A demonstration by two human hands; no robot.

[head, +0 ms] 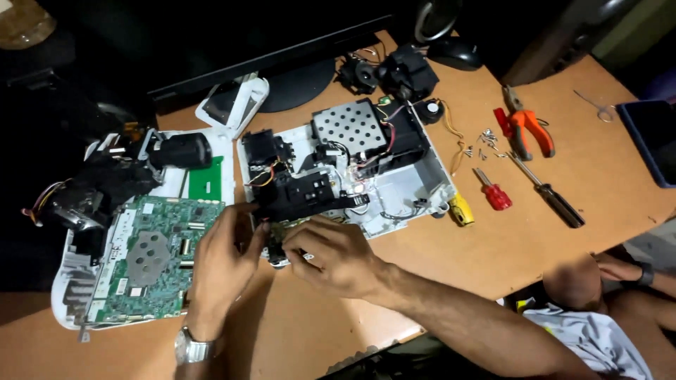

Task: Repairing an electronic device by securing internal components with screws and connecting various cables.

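We have both hands at the near edge of the opened white housing, working on a small dark part that sits just below the black plastic assembly at the front of the chassis. We judge this part light and rigid but delicate — thin plastic with wires close by — so it is best pinched by its outer edges, away from the red and yellow leads. Our left hand has its fingers curled narrow, tips touching the part's left side; our right hand closes over it from the right, fingers bent tight, though we cannot tell how much of it they enclose. The green circuit board lies just beside the left hand — screwdrivers and pliers lie well apart.
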